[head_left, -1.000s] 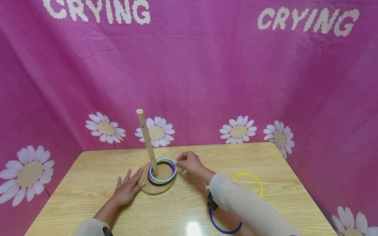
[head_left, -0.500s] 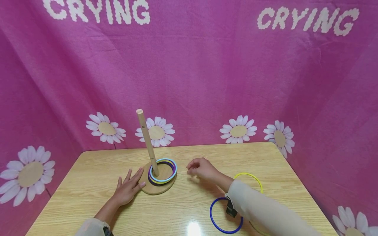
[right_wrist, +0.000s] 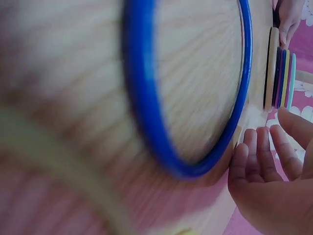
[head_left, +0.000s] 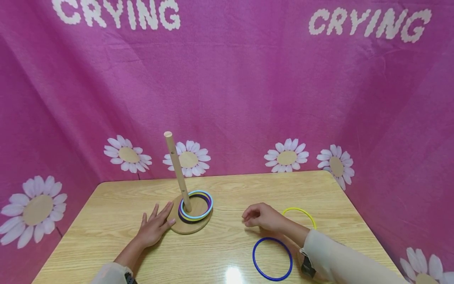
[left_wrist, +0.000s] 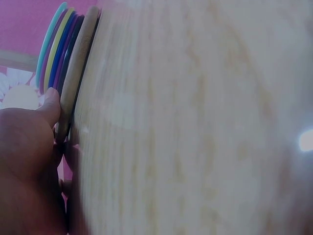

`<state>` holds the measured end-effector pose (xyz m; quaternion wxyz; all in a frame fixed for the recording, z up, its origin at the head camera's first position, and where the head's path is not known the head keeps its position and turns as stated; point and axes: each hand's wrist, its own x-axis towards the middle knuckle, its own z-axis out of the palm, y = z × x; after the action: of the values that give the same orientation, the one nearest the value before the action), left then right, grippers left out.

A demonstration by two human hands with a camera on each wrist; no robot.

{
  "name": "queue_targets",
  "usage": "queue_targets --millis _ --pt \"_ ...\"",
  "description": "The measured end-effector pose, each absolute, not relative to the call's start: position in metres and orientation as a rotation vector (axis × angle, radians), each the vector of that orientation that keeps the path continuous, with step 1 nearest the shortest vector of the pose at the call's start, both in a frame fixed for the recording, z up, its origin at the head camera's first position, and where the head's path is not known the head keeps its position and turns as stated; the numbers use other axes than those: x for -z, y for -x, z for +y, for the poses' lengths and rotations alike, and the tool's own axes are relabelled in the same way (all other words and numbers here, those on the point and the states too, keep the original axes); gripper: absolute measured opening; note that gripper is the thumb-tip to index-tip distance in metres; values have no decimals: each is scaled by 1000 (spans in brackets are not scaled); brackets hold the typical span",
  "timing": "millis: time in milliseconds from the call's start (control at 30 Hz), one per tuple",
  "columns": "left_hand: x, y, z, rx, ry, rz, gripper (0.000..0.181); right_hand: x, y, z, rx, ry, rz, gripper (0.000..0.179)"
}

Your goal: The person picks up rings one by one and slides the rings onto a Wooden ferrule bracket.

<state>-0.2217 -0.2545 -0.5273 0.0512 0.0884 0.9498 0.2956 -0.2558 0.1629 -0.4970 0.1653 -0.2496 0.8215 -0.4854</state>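
Note:
A wooden peg (head_left: 177, 169) rises from a round wooden base (head_left: 184, 228) on the left half of the table. Around the peg lies a stack of several rings (head_left: 196, 216), light blue on top. My left hand (head_left: 152, 230) rests flat with spread fingers at the base's left edge; in the left wrist view its thumb lies along the base beside the stack. Over the table to the right, my right hand (head_left: 264, 217) holds nothing, fingers loosely bent. Just in front of it, a blue ring (head_left: 272, 259) lies flat. Behind the right forearm shows part of a yellow ring (head_left: 301, 211).
The wooden table (head_left: 213, 256) ends at a pink curtain (head_left: 227, 98) printed with daisies and lettering. In the right wrist view a blurred yellowish ring (right_wrist: 58, 156) crosses the near corner, mostly hidden by the sleeve in the head view.
My right hand has drawn back from the ring stack, moving right and toward me, uncovering the whole blue ring. The left hand stays put.

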Motion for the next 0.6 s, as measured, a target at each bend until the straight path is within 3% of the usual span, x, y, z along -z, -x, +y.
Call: queue_targets --millis 600 --pt "526 221 -254 -908 -290 2916 67 497 230 208 1268 770 2232 24"
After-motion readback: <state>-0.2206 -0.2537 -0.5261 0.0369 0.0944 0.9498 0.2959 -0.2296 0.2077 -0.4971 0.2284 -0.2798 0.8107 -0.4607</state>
